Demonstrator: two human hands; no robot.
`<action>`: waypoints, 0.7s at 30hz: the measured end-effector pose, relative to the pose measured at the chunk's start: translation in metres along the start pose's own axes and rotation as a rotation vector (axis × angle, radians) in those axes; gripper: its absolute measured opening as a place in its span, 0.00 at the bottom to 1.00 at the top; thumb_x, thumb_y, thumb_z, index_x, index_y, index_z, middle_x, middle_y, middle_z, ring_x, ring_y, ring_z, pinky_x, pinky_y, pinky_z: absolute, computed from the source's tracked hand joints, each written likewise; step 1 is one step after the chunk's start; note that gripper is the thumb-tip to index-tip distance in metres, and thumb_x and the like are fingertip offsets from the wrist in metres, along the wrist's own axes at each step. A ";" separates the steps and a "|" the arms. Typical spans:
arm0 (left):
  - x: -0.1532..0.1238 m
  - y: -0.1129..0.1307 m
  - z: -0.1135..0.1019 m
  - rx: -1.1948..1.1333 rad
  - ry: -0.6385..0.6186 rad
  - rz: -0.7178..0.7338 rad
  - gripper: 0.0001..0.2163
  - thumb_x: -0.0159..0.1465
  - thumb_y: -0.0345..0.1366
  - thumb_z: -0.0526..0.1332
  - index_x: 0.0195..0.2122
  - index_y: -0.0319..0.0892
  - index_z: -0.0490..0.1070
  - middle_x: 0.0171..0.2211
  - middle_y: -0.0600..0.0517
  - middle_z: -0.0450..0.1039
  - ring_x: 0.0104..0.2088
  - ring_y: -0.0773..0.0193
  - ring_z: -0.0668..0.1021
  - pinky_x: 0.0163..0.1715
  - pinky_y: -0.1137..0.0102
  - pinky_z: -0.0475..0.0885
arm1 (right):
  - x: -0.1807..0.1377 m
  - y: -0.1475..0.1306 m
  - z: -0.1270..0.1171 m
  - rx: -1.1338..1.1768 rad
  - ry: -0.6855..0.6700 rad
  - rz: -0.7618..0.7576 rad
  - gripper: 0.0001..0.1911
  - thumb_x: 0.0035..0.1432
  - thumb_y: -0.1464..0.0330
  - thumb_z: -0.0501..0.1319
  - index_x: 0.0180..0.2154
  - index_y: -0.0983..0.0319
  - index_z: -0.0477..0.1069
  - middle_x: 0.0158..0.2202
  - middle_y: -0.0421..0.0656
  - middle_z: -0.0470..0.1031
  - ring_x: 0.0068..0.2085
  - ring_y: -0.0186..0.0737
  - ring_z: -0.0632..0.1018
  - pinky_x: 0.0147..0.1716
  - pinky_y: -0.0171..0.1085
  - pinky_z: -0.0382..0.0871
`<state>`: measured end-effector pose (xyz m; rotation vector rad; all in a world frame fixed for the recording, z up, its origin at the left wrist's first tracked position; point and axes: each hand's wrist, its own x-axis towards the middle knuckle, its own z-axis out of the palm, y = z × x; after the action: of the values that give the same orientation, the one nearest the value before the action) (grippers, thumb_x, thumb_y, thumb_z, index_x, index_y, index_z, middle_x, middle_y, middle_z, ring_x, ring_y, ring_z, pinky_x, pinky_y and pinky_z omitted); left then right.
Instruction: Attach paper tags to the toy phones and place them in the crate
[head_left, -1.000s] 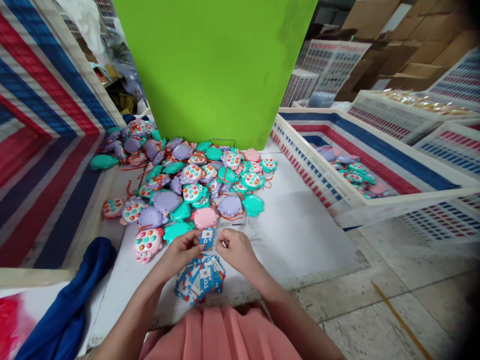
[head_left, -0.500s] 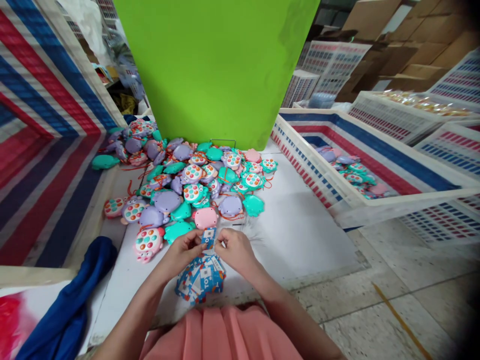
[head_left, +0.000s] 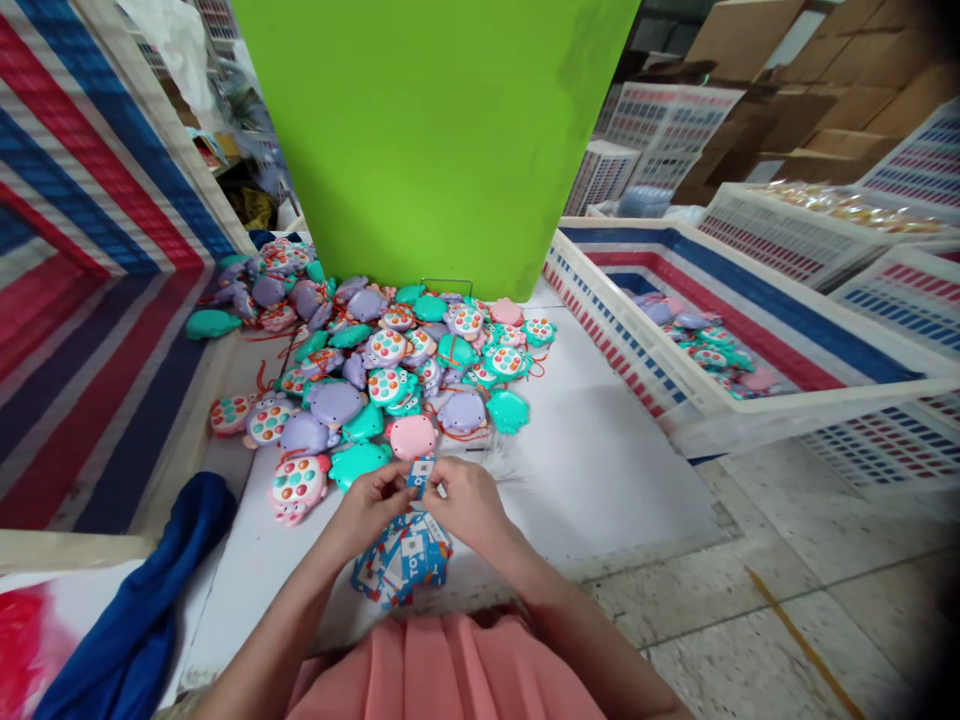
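Note:
A small blue and white printed card (head_left: 421,474) is upright between my two hands, above the tabletop. My left hand (head_left: 379,503) pinches its left side between thumb and fingers. From the right, the closed fingertips of my right hand (head_left: 466,500) meet the card's other edge; anything smaller in them is hidden. Just below lies a loose pile of similar cards (head_left: 401,562). Beyond my hands, a pink toy (head_left: 412,437) lies face down, and a teal toy (head_left: 360,465) is near my left fingers. Fine thread-like strands (head_left: 511,468) lie right of my right hand.
A heap of pink, purple and teal animal-shaped toys (head_left: 336,402) with orange cords covers the table's back left. A green panel (head_left: 450,150) stands behind. At right is a lined white crate (head_left: 750,405) holding more toys; a striped crate (head_left: 97,400) stands left, beside blue cloth (head_left: 161,590).
My right hand has moved slightly left, so its fingertips now reach the card's right edge. The left hand keeps its pinch on the card; the toys and card pile stay put.

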<state>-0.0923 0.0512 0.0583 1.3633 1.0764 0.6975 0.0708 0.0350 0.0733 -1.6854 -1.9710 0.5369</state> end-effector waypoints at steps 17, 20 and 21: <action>0.000 0.001 -0.001 -0.312 0.003 -0.135 0.18 0.50 0.39 0.67 0.42 0.39 0.73 0.25 0.55 0.69 0.26 0.68 0.72 0.33 0.67 0.73 | -0.004 0.003 -0.011 0.013 -0.004 0.022 0.03 0.47 0.72 0.58 0.24 0.61 0.69 0.24 0.38 0.74 0.27 0.34 0.70 0.26 0.31 0.52; 0.000 0.001 0.002 -0.151 0.013 -0.064 0.16 0.52 0.39 0.65 0.41 0.38 0.74 0.24 0.55 0.69 0.26 0.67 0.72 0.32 0.69 0.71 | -0.004 -0.003 -0.012 -0.008 -0.003 0.012 0.03 0.47 0.73 0.57 0.25 0.61 0.69 0.26 0.39 0.74 0.28 0.34 0.71 0.26 0.32 0.52; 0.000 0.000 0.003 -0.082 0.016 -0.036 0.15 0.53 0.38 0.64 0.41 0.37 0.74 0.24 0.54 0.69 0.26 0.67 0.71 0.31 0.70 0.71 | -0.004 -0.005 -0.012 -0.015 -0.007 0.009 0.03 0.47 0.73 0.57 0.25 0.61 0.70 0.26 0.39 0.74 0.28 0.35 0.71 0.27 0.32 0.52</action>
<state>-0.0898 0.0502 0.0582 1.2678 1.0710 0.7195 0.0745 0.0305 0.0851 -1.7042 -1.9779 0.5339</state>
